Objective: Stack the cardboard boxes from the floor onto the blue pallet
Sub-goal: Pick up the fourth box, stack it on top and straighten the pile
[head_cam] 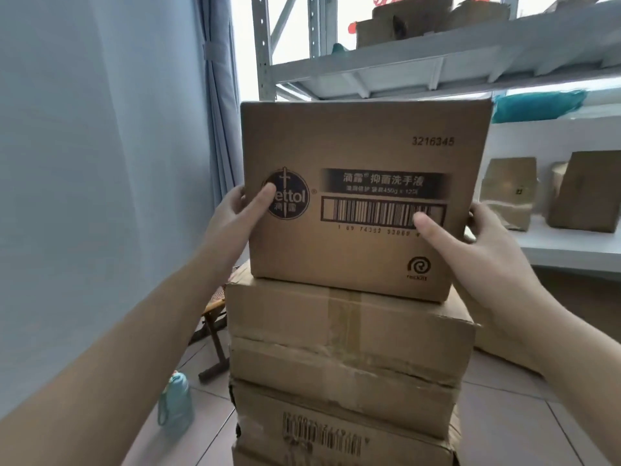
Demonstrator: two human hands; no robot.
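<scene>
A printed cardboard box [363, 156] with a barcode and a round logo sits on top of a stack of cardboard boxes [342, 351]. My left hand [235, 213] grips its left side, thumb on the front face. My right hand [470, 240] grips its right side, thumb on the barcode. The top box rests at the stack's upper edge, slightly tilted. The stack holds at least three worn, taped boxes below it. The blue pallet is hidden from view.
A white metal shelving rack [386, 72] stands behind the stack, with cardboard boxes [510, 193] on its shelves. A blue curtain [100, 163] hangs on the left. A pale green bottle [176, 403] stands on the tiled floor beside a small table leg [218, 348].
</scene>
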